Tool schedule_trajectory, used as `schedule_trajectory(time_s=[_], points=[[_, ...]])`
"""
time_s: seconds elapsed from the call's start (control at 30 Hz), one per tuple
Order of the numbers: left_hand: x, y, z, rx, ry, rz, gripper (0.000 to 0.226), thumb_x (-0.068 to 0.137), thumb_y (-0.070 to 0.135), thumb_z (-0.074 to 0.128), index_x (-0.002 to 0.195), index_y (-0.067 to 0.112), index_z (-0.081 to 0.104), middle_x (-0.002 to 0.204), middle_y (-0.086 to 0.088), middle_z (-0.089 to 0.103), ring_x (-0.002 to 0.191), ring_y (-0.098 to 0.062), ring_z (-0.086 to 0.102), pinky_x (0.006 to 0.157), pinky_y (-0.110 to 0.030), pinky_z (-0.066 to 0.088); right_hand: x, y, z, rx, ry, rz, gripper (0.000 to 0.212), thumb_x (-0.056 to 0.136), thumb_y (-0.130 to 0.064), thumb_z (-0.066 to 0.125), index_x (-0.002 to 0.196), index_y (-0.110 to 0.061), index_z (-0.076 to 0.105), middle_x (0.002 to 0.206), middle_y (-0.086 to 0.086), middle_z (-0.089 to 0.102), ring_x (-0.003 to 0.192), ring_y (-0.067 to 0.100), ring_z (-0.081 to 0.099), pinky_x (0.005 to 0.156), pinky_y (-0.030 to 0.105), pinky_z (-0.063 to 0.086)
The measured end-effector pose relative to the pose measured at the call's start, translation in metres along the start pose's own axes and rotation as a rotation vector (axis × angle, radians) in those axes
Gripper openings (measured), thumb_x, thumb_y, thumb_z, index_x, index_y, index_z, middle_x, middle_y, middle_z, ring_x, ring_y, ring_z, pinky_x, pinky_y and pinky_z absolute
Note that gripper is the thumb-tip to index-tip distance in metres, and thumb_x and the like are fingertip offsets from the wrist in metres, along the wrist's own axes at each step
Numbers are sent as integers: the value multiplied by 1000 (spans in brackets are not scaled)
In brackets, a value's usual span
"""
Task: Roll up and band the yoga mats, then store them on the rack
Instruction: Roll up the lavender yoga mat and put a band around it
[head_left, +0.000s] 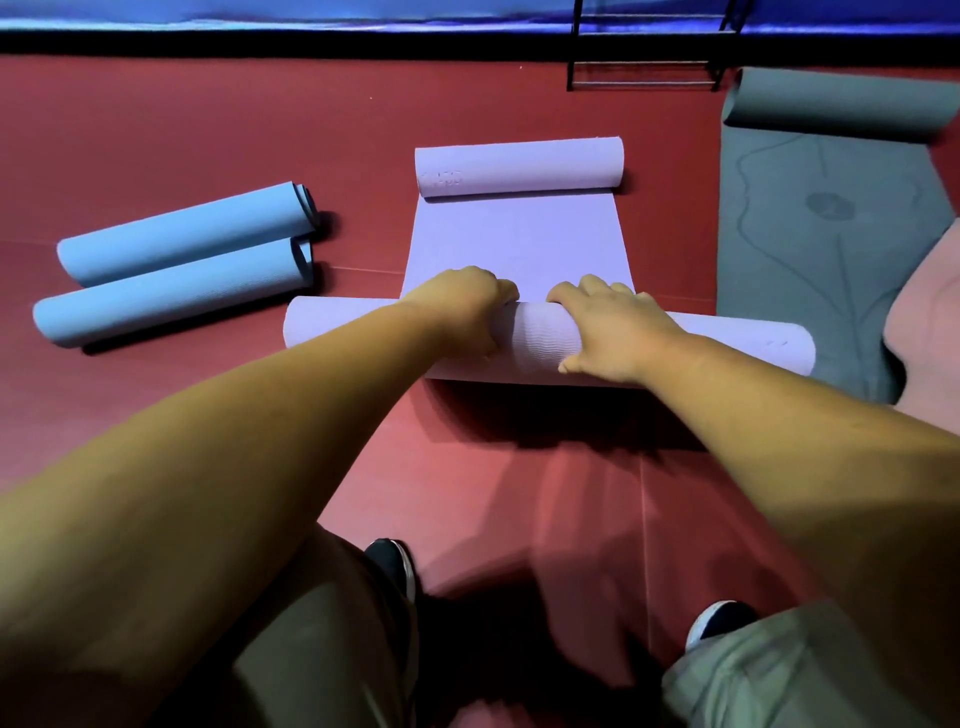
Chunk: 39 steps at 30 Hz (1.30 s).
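Closest to the camera, blurred and cut off by the lower edge, are knees in grey-green trousers (322, 649) and two dark shoes (392, 564) on a red floor (467, 493). Both bare forearms reach forward.

The left hand (462, 306) and right hand (613, 327) sit close together, a small gap between them, on the rolled near end of the purple mat (545, 343). Each hand grips the roll, with fingers curled over its far side and the thumb on the near side. The fingertips are hidden behind the roll. A small mark near the roll's right end is too faint to read.

Beyond the hands the purple mat lies flat on the floor, and its far end curls up into a second, smaller roll. That roll carries embossed lettering at its left, which cannot be read.

To the left lie two rolled mats touching side by side, the nearer blue mat (171, 299) and the farther blue mat (182, 234). To the right a grey mat (821, 234) lies partly flat, printed with a line-drawn flower, its far end rolled. A pink mat (924, 322) overlaps it and is cut off by the right edge.

Farthest off, a black metal rack (644, 67) stands against a blue wall, its upper part out of frame.
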<state>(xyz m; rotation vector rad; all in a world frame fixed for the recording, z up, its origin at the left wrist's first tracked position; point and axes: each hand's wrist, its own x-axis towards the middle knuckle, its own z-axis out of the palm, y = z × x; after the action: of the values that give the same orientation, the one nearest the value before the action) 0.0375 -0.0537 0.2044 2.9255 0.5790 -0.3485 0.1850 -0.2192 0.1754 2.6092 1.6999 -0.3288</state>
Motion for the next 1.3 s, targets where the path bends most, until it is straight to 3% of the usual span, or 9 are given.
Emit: schedule_trajectory(time_s=[0.17, 0.27, 0.4, 0.5, 0.63, 0.8, 1.07, 1.17, 1.3], points=[[-3, -1, 10, 114, 66, 27, 65, 81, 44, 77, 137, 22, 52, 125, -4, 56, 116, -29, 57, 89, -43, 48, -1, 2, -8, 157, -94, 3, 63, 81, -45, 80, 135, -35, 49, 117, -5, 53, 112, 29, 57, 93, 46, 51], [-5, 0, 15, 228, 86, 40, 76, 74, 46, 88, 133, 16, 50, 123, -7, 49, 113, -31, 55, 80, -42, 43, 1, 4, -11, 177, -106, -1, 57, 79, -45, 79, 129, -36, 54, 117, -3, 58, 114, 27, 56, 94, 49, 53], [1, -3, 8, 69, 53, 36, 42, 82, 24, 76, 118, 13, 57, 105, -4, 45, 96, -34, 60, 72, -39, 43, 2, 2, -9, 120, -107, 17, 78, 80, -57, 78, 147, -41, 43, 133, -1, 54, 125, 30, 54, 101, 48, 48], [0, -7, 6, -12, 5, 21, 45, 77, 28, 77, 119, 20, 61, 107, -2, 57, 97, -30, 62, 76, -37, 49, 1, -1, -2, 25, -60, 11, 95, 76, -59, 84, 154, -36, 35, 142, 3, 47, 131, 34, 50, 101, 50, 44], [0, -10, 9, -32, -9, -31, 57, 77, 32, 78, 126, 16, 53, 115, -7, 62, 99, -31, 60, 76, -36, 45, 2, 0, -2, 89, -32, -7, 71, 80, -49, 84, 136, -30, 46, 131, -2, 54, 119, 30, 56, 90, 44, 46], [-6, 0, 18, 205, 91, 38, 70, 75, 47, 84, 127, 13, 52, 124, -9, 49, 113, -33, 53, 80, -41, 43, 1, 2, -11, 160, -80, -25, 59, 77, -48, 83, 126, -31, 55, 117, -1, 60, 111, 26, 57, 92, 45, 52], [1, 0, 3, 17, 9, -4, 41, 76, 29, 83, 108, 19, 61, 104, -3, 48, 94, -31, 58, 73, -38, 48, -1, 5, -2, 30, -47, 4, 103, 72, -61, 88, 155, -30, 35, 143, 5, 47, 132, 34, 51, 105, 50, 43], [1, -2, -1, 3, -17, -14, 42, 75, 35, 81, 108, 26, 58, 100, 2, 50, 96, -29, 60, 73, -35, 46, -1, 6, -1, 95, -27, 4, 88, 75, -50, 90, 144, -25, 42, 137, 2, 50, 123, 32, 57, 99, 47, 47], [-4, 1, 6, 163, 75, 24, 60, 79, 43, 76, 130, 19, 55, 121, -6, 53, 111, -32, 58, 82, -41, 47, -2, 7, -7, 164, -63, -3, 75, 77, -48, 89, 135, -21, 51, 127, 2, 55, 116, 28, 58, 96, 45, 51]])
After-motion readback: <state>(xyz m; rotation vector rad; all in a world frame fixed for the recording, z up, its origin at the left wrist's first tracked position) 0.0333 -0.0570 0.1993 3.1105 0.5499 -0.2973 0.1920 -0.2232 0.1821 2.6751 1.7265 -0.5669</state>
